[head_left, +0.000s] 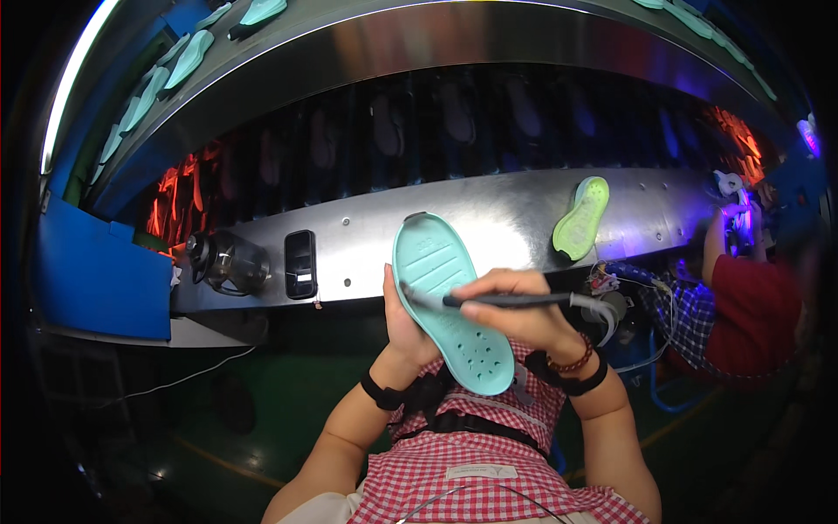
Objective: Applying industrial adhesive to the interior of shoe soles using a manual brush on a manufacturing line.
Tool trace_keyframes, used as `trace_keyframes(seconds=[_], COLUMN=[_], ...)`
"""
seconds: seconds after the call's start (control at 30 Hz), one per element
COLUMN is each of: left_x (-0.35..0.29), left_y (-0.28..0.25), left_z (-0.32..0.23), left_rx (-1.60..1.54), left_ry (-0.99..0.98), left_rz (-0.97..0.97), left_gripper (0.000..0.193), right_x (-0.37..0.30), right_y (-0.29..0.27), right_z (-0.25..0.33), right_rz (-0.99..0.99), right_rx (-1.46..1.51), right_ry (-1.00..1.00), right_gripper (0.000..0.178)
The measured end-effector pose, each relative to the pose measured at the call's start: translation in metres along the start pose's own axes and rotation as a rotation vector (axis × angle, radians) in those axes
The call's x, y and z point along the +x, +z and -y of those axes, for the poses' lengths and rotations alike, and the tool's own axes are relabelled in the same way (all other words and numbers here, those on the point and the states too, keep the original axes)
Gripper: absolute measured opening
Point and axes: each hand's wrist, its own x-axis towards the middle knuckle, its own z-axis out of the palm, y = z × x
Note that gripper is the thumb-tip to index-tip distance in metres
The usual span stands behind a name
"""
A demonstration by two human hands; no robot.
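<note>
My left hand (408, 323) grips the edge of a turquoise shoe sole (480, 358), holding it up in front of my apron. The sole has grooves across its upper part, several holes in its lower part and a dark patch at its top edge. In my right hand (515, 306) is a black-handled brush (489, 300), with a pale flexible tube (595, 306) running from its back end. The blurred brush tip lies over the middle of the sole; I cannot tell whether it touches.
A steel ledge (375, 218) carries a lime-green sole (583, 218), a black phone-like object (300, 264) and a dark glass jug (229, 262). Beyond it, several soles hang in a dark recess. Turquoise soles (188, 59) lie on the upper belt. At right, a co-worker in red (751, 314) works.
</note>
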Motion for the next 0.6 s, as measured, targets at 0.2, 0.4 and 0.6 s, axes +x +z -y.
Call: trace_keyframes(seconds=[0.2, 0.4, 0.6], left_x=[-0.004, -0.003, 0.001], left_y=[0.008, 0.002, 0.011], left_z=[-0.010, -0.025, -0.038], left_rx=[0.134, 0.189, 0.099], left_ry=[0.093, 0.401, 0.527], left_rz=[0.029, 0.061, 0.059], left_gripper=[0.077, 0.082, 0.082], right_x=[-0.006, -0.016, -0.018], right_y=[-0.007, -0.013, -0.008], right_z=[0.006, 0.002, -0.007], right_rz=[-0.003, 0.344, 0.184], right_rx=[0.268, 0.149, 0.061], right_ry=[0.122, -0.197, -0.221], right_gripper=[0.019, 0.023, 0.024])
